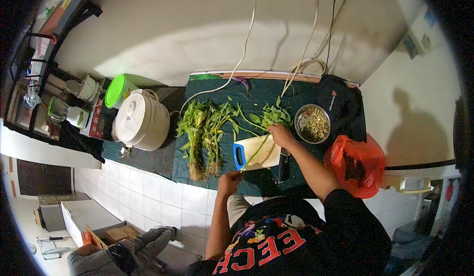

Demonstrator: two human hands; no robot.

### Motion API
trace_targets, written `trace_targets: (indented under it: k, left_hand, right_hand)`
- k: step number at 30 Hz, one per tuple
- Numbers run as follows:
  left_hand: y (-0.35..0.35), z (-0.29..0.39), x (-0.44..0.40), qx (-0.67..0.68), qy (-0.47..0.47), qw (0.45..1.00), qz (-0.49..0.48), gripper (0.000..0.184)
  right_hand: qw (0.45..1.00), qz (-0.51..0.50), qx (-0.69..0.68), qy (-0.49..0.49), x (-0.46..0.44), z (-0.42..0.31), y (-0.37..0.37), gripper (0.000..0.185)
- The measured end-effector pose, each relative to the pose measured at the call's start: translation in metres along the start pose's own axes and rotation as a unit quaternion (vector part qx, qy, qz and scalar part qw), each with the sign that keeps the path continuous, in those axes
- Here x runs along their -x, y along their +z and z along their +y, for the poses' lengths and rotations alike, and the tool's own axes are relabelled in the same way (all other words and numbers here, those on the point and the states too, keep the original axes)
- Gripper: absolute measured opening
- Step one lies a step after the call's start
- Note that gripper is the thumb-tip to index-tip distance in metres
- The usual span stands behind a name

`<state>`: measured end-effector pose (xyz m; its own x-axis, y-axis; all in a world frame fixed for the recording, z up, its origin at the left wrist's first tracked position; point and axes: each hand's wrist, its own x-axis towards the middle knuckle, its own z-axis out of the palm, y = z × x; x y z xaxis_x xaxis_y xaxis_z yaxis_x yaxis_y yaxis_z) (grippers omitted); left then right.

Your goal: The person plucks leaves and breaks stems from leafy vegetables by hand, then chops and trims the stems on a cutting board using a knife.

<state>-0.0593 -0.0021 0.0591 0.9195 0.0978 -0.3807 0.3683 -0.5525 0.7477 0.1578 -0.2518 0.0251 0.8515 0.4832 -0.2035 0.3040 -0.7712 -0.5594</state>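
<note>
A long green stalk of a leafy vegetable (256,153) runs slantwise over a white cutting board (266,158) with a blue handle. My left hand (228,182) is closed around the stalk's lower end at the table's front edge. My right hand (280,135) grips it higher up, near the leaves, above the board's far side. Loose leafy stems (270,115) lie just beyond my right hand. Two bunches of rooted greens (200,133) rest left of the board. A black object (283,166), perhaps a knife handle, lies at the board's right side.
Right of the board stands a metal bowl (312,124) with chopped pieces. A red plastic bag (353,166) hangs open at the table's right edge. A white rice cooker (142,119) and green-lidded tub (117,91) stand left. Cords cross the back. Another person (123,254) is at lower left.
</note>
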Motion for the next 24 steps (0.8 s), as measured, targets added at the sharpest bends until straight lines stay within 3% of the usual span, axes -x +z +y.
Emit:
trace_targets:
  k: [1,3,7,9,12,17,24]
  left_hand:
    - [-0.004,0.002,0.001,-0.012,-0.005,1.0,0.002,0.029]
    - [-0.009,-0.002,0.002,-0.025,-0.01,1.0,0.005,0.029]
    - [-0.007,-0.024,-0.001,0.003,-0.002,1.0,0.017,0.028]
    - [-0.005,-0.029,-0.002,0.013,0.006,1.0,0.023,0.027]
    - [-0.003,-0.027,-0.003,-0.021,-0.001,0.999,0.028,0.026]
    - [0.0,-0.019,-0.006,-0.05,0.012,0.999,0.019,0.025]
    - [-0.002,-0.002,-0.011,-0.06,0.0,0.998,-0.018,0.027]
  right_hand:
    - [1.0,0.0,0.001,-0.002,-0.001,0.005,0.004,0.028]
    - [0.987,0.152,-0.046,0.002,-0.003,0.008,0.008,0.031]
    - [0.983,0.176,-0.05,-0.017,0.001,0.004,-0.002,0.034]
    - [0.994,0.089,-0.063,0.012,0.007,0.002,-0.005,0.035]
    - [0.997,0.071,0.026,0.024,0.014,0.001,0.005,0.034]
    - [0.981,0.177,0.081,0.019,0.005,0.002,0.023,0.028]
    - [0.978,0.189,0.044,0.08,0.001,0.003,0.03,0.03]
